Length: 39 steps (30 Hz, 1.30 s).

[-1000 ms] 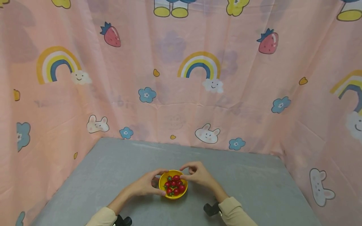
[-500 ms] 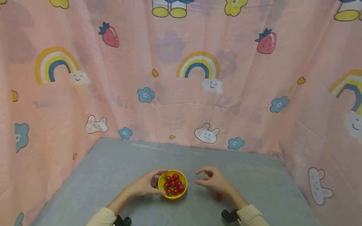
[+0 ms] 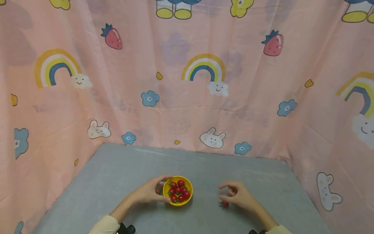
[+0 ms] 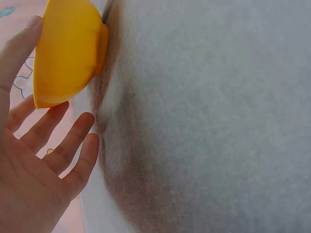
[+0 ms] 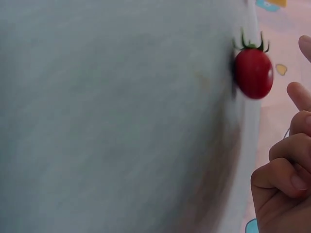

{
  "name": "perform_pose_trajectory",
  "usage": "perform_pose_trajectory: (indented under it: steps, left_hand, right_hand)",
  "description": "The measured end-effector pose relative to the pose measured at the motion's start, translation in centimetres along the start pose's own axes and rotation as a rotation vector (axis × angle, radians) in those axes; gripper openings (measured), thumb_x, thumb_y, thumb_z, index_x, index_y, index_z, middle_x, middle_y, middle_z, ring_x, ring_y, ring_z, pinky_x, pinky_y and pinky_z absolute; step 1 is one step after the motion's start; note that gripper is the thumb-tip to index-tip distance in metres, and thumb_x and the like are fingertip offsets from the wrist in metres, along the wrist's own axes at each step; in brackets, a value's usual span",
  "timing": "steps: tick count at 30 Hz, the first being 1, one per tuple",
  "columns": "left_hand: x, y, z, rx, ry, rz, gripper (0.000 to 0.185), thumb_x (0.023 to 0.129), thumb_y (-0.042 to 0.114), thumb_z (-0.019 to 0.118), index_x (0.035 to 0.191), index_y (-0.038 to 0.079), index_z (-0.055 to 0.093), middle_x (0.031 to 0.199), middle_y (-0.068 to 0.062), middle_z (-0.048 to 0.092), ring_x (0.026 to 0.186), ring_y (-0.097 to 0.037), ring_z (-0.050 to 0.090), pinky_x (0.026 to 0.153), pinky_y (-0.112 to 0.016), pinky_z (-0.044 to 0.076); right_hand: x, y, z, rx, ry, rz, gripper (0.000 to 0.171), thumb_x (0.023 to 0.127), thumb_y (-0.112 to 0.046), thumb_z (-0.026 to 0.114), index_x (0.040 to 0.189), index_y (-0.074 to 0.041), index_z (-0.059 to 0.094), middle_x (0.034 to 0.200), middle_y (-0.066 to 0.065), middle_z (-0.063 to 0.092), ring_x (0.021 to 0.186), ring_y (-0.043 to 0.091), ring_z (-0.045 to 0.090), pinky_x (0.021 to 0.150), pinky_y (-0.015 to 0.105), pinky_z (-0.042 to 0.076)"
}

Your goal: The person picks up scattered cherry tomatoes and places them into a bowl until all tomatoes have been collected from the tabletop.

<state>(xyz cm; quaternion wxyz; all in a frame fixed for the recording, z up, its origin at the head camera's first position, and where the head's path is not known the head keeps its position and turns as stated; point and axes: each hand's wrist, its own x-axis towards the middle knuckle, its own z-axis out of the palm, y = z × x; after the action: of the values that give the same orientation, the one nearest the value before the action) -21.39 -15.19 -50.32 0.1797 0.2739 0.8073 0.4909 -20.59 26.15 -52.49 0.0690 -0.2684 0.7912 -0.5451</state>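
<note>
A small yellow bowl (image 3: 179, 204) stands on the table, with several red cherry tomatoes (image 3: 178, 190) in it. My left hand (image 3: 148, 191) holds the bowl from its left side, thumb and fingers spread around the rim; the left wrist view shows the bowl's (image 4: 68, 53) outer wall. One loose cherry tomato (image 3: 224, 204) with a green stem lies to the right of the bowl. Just above and beside it is my right hand (image 3: 242, 197), thumb and index finger apart, other fingers bent, nothing between them. In the right wrist view a gap separates this tomato (image 5: 253, 74) from the fingertips.
The grey table (image 3: 131, 165) extends around the bowl and the loose tomato. A pink patterned curtain (image 3: 175, 110) encloses the table at the back and on both sides.
My right hand has moved from the bowl's right edge rightward to the loose cherry tomato, which its arm hid before. My left hand and the bowl have stayed in place.
</note>
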Motion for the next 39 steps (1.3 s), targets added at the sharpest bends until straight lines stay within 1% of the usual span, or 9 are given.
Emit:
perform_pose_trajectory:
  steps: [5, 7, 10, 13, 17, 23, 27, 33, 39]
  left_hand:
    - [0.0, 0.0, 0.0, 0.000, 0.001, -0.007, 0.075, 0.086, 0.020, 0.085, 0.150, 0.012, 0.046, 0.145, -0.009, 0.052, 0.115, -0.026, 0.062, 0.089, -0.033, 0.055]
    - [0.0, 0.1, 0.0, 0.003, 0.003, -0.008, 0.075, 0.086, 0.021, 0.085, 0.150, 0.012, 0.046, 0.145, -0.009, 0.052, 0.115, -0.026, 0.062, 0.088, -0.033, 0.055]
    - [0.0, 0.1, 0.1, 0.003, 0.003, -0.007, 0.075, 0.086, 0.020, 0.085, 0.150, 0.011, 0.046, 0.145, -0.009, 0.052, 0.115, -0.025, 0.062, 0.088, -0.032, 0.055]
    - [0.0, 0.1, 0.1, 0.002, 0.002, -0.003, 0.075, 0.086, 0.020, 0.085, 0.150, 0.011, 0.046, 0.145, -0.010, 0.052, 0.115, -0.026, 0.062, 0.088, -0.031, 0.055]
    - [0.0, 0.2, 0.1, -0.009, 0.000, -0.002, 0.074, 0.086, 0.019, 0.085, 0.150, 0.010, 0.046, 0.145, -0.011, 0.052, 0.115, -0.027, 0.062, 0.088, -0.032, 0.055]
    - [-0.1, 0.4, 0.1, -0.006, 0.000, 0.001, 0.074, 0.087, 0.019, 0.084, 0.149, 0.009, 0.046, 0.145, -0.012, 0.052, 0.116, -0.029, 0.062, 0.089, -0.034, 0.055]
    - [-0.1, 0.5, 0.1, -0.003, 0.000, 0.006, 0.075, 0.087, 0.019, 0.084, 0.150, 0.008, 0.046, 0.145, -0.013, 0.052, 0.116, -0.030, 0.062, 0.089, -0.034, 0.055]
    - [0.0, 0.3, 0.1, 0.011, 0.003, 0.009, 0.075, 0.086, 0.019, 0.085, 0.149, 0.008, 0.046, 0.144, -0.013, 0.052, 0.115, -0.029, 0.062, 0.088, -0.033, 0.055]
    - [0.0, 0.2, 0.1, 0.027, 0.001, -0.003, 0.073, 0.085, 0.021, 0.085, 0.148, 0.009, 0.049, 0.143, -0.011, 0.054, 0.113, -0.026, 0.063, 0.087, -0.032, 0.055]
  right_hand:
    - [-1.4, 0.6, -0.7, -0.022, -0.026, -0.046, 0.034, 0.088, -0.002, 0.079, 0.119, 0.005, 0.067, 0.061, 0.013, 0.033, 0.055, 0.002, 0.030, 0.045, 0.027, 0.034]
    - [-1.8, 0.6, -1.0, -0.055, -0.035, -0.052, 0.039, 0.086, -0.006, 0.082, 0.121, 0.003, 0.067, 0.063, 0.016, 0.036, 0.057, 0.001, 0.031, 0.047, 0.026, 0.035]
    - [-2.4, 0.7, -1.3, -0.084, -0.055, -0.043, 0.047, 0.083, -0.009, 0.086, 0.125, 0.001, 0.066, 0.066, 0.015, 0.039, 0.059, 0.001, 0.035, 0.050, 0.024, 0.036]
    - [-2.7, 0.8, -1.5, -0.085, -0.083, -0.018, 0.053, 0.081, -0.011, 0.087, 0.128, 0.000, 0.065, 0.067, 0.013, 0.039, 0.061, 0.001, 0.036, 0.052, 0.023, 0.035]
    - [-2.9, 0.9, -1.6, -0.087, -0.108, 0.010, 0.055, 0.081, -0.014, 0.088, 0.129, -0.001, 0.066, 0.067, 0.010, 0.038, 0.062, 0.003, 0.036, 0.053, 0.022, 0.034]
    - [-2.8, 1.0, -1.7, -0.138, -0.102, -0.008, 0.047, 0.080, -0.018, 0.089, 0.121, -0.002, 0.071, 0.067, 0.007, 0.042, 0.063, 0.001, 0.039, 0.055, 0.021, 0.036]
    - [-2.6, 0.9, -1.6, -0.170, -0.094, -0.014, 0.041, 0.080, -0.018, 0.089, 0.116, -0.003, 0.074, 0.068, -0.001, 0.043, 0.062, 0.000, 0.039, 0.055, 0.021, 0.036]
    - [-2.3, 0.6, -1.4, -0.205, -0.081, 0.025, 0.035, 0.081, -0.022, 0.088, 0.110, -0.007, 0.077, 0.069, -0.008, 0.045, 0.062, 0.001, 0.041, 0.056, 0.022, 0.038]
    - [-2.2, 0.6, -1.3, -0.238, -0.078, 0.079, 0.025, 0.081, -0.024, 0.088, 0.101, -0.013, 0.077, 0.070, -0.009, 0.048, 0.063, 0.002, 0.043, 0.056, 0.022, 0.038]
